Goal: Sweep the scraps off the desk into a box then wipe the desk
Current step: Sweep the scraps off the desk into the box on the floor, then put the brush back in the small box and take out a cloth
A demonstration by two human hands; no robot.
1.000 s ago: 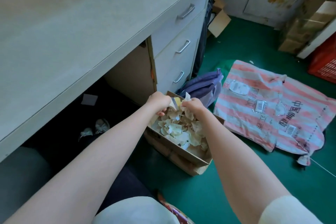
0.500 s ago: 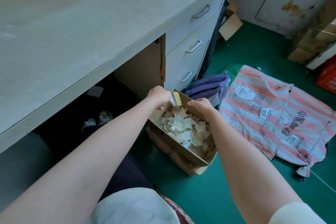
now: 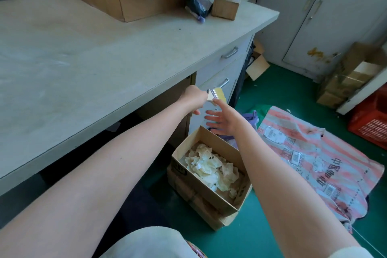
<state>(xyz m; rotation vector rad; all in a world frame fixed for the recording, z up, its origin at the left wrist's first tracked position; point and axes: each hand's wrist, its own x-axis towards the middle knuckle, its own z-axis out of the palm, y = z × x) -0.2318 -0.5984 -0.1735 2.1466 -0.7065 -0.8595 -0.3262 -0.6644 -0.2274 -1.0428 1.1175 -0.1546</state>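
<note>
While your left hand [image 3: 193, 97] is closing around the small brush with yellow bristles [image 3: 217, 94] and your open right hand [image 3: 222, 118] is hovering empty, the light, crumpled pale paper scraps [image 3: 211, 167] are sitting loose in the brown cardboard box [image 3: 211, 199] on the floor.

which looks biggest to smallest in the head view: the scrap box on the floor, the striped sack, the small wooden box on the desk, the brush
1. striped sack
2. scrap box
3. small wooden box, though it sits farther from the camera
4. brush, partly hidden by the left hand
</note>
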